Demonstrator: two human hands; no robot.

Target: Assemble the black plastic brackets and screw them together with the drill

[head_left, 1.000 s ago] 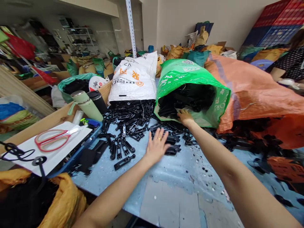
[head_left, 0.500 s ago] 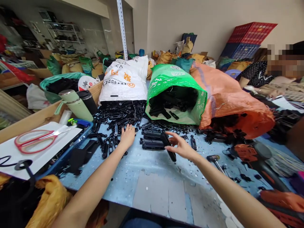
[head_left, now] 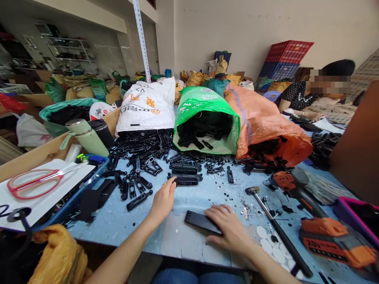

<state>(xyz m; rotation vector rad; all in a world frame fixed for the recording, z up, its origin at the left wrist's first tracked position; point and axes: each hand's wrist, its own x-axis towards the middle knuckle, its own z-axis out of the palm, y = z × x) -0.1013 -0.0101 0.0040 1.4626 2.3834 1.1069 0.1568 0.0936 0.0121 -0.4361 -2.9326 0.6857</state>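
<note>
My right hand (head_left: pixel 229 227) lies over a flat, rectangular black plastic piece (head_left: pixel 203 221), its fingers across the right end. That piece rests on the grey pad (head_left: pixel 174 240) near the table's front edge, and its toothed left end shows. Farther forward, my left hand (head_left: pixel 164 199) has its fingers drawn together at the left end of a long black plastic bar (head_left: pixel 188 180). This bar is the nearest of several lying side by side. Small black link-shaped parts (head_left: pixel 139 200) are scattered left of my left hand.
White (head_left: pixel 148 106), green (head_left: pixel 204 98) and orange (head_left: pixel 254 114) sacks stand behind the parts. A hammer (head_left: pixel 278 228) and a cordless drill (head_left: pixel 319 240) lie at right. At left are scissors (head_left: pixel 35 183), a blue tray (head_left: pixel 102 169) and a green flask (head_left: pixel 89 136). Another person (head_left: pixel 308 94) sits at far right.
My right hand has brought the black piece from above the bars down and back onto the grey pad. My left hand has moved right and nearer, to the bar's end. The view has shifted.
</note>
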